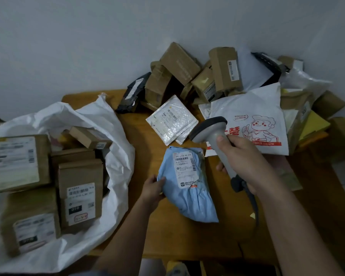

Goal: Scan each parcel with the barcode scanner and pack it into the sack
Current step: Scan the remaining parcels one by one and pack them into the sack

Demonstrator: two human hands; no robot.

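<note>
Left hand [152, 189] pinches blue parcel [187, 188] edge; right hand [245, 164] wrapped around scanner [213, 132]. Scanner head points past label [184, 168]: scan may miss. Soft parcel may slip.

Both bare forearms reach forward from below. The left hand [152, 189] sits lower and further in, fingers curled in a grip with the thumb on top. The right hand [241, 162] is raised, fingers wrapped tight, thumb pressed forward along the top.

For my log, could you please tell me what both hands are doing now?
Left hand: grips the blue parcel.
Right hand: grips the barcode scanner.
</note>
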